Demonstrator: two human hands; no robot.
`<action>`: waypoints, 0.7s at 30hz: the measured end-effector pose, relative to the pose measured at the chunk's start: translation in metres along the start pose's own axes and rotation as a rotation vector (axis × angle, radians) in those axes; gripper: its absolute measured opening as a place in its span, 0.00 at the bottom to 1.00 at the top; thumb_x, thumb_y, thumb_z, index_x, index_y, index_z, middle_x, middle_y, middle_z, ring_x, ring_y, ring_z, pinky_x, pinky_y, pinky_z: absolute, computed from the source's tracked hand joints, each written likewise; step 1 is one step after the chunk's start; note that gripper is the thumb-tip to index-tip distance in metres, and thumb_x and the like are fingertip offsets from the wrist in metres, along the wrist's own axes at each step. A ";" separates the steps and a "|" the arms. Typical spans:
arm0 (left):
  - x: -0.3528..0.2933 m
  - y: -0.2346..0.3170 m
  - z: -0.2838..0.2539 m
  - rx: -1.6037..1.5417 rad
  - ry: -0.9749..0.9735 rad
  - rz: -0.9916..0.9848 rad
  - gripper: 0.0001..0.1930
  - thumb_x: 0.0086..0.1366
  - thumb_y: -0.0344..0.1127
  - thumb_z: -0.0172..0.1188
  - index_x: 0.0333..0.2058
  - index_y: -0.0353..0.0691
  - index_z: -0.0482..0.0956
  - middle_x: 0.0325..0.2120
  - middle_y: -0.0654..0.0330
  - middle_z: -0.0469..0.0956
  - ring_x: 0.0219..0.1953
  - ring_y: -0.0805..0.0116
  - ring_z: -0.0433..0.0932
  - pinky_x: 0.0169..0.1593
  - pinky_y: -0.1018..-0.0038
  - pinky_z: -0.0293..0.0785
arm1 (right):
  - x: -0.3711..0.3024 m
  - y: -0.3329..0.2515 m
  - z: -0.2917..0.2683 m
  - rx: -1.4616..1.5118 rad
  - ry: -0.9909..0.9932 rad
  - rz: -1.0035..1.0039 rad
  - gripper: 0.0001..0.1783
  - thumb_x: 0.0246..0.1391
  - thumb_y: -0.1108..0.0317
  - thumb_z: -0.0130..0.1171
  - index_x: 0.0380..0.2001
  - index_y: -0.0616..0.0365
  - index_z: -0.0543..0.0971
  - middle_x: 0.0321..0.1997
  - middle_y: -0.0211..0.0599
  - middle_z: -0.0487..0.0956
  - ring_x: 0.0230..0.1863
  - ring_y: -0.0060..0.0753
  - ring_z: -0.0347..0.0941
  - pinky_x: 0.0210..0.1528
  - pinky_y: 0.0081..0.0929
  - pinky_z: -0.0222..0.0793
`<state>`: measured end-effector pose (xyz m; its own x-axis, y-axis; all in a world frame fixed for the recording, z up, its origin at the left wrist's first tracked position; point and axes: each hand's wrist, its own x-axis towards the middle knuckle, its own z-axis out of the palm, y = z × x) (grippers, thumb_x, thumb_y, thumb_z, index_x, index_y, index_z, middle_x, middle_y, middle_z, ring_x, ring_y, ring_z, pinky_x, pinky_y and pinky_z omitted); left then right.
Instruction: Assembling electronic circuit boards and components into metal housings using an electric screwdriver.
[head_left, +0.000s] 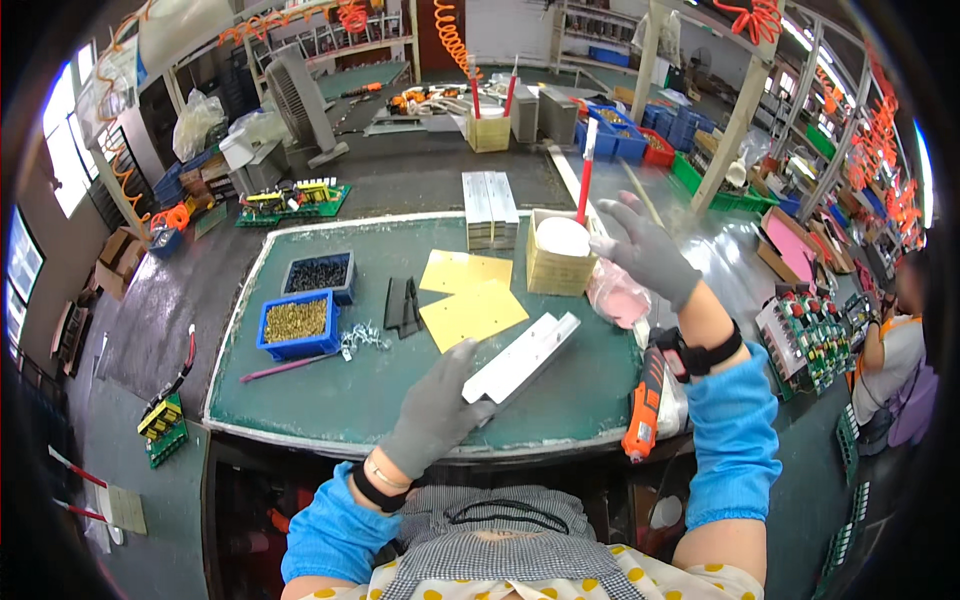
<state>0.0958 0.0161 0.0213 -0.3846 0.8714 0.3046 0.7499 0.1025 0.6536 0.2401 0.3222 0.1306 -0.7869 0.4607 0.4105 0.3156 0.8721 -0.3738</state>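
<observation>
My left hand (435, 408), in a grey glove, is closed on the near end of a silver metal bar (522, 358) with small holes, which lies tilted over the green mat. My right hand (648, 252), also gloved, is raised at the right with its fingers apart, holding nothing. Close to its fingertips a red stick (585, 185) with a white upper end stands in a white pot (562, 238). That pot sits inside a yellowish square box (552, 272). Two yellow sheets (473, 316) and dark thin pieces (403, 307) lie beyond the bar.
Blue bins hold brass-coloured screws (296, 322) and black small parts (318, 274), with loose silver screws (364, 338) alongside. Silver blocks (490, 210) stand at the mat's far edge. An orange power screwdriver (644, 410) lies at the right edge, near a pink-filled plastic bag (617, 298).
</observation>
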 end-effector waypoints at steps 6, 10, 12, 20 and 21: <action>-0.016 -0.001 0.010 -0.128 0.087 -0.069 0.58 0.44 0.41 0.78 0.65 0.25 0.48 0.59 0.38 0.63 0.61 0.46 0.67 0.60 0.62 0.67 | 0.075 0.042 0.040 0.050 -0.087 0.159 0.38 0.52 0.46 0.64 0.63 0.51 0.69 0.70 0.59 0.59 0.76 0.56 0.43 0.69 0.42 0.54; -0.001 0.004 0.036 -0.026 0.207 -0.124 0.57 0.45 0.41 0.78 0.65 0.25 0.48 0.52 0.41 0.70 0.54 0.47 0.73 0.56 0.62 0.71 | 0.099 0.055 0.061 0.015 -0.120 0.213 0.41 0.52 0.40 0.61 0.63 0.53 0.69 0.67 0.60 0.63 0.69 0.56 0.56 0.66 0.43 0.59; 0.002 0.001 0.032 -0.074 0.175 -0.239 0.57 0.46 0.40 0.77 0.65 0.25 0.47 0.49 0.43 0.73 0.51 0.48 0.75 0.53 0.62 0.73 | 0.104 0.061 0.066 -0.143 -0.133 0.242 0.40 0.53 0.35 0.56 0.60 0.53 0.72 0.60 0.56 0.72 0.61 0.56 0.68 0.62 0.43 0.63; -0.012 -0.053 -0.022 -0.314 0.215 -0.209 0.55 0.46 0.29 0.73 0.67 0.29 0.44 0.46 0.53 0.69 0.46 0.62 0.74 0.50 0.68 0.72 | 0.068 0.053 0.003 -0.250 0.502 -0.213 0.38 0.46 0.84 0.53 0.64 0.54 0.64 0.48 0.53 0.70 0.45 0.52 0.72 0.50 0.41 0.72; -0.017 -0.055 -0.023 -0.284 0.226 -0.213 0.55 0.46 0.29 0.73 0.67 0.29 0.44 0.46 0.53 0.69 0.46 0.62 0.74 0.50 0.68 0.72 | 0.055 0.045 -0.008 -0.103 0.495 -0.306 0.38 0.47 0.84 0.55 0.64 0.55 0.63 0.48 0.48 0.71 0.46 0.45 0.72 0.50 0.35 0.72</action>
<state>0.0489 -0.0153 -0.0043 -0.6469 0.7149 0.2654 0.4745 0.1049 0.8740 0.2156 0.3879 0.1431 -0.5168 0.1864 0.8356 0.1831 0.9775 -0.1048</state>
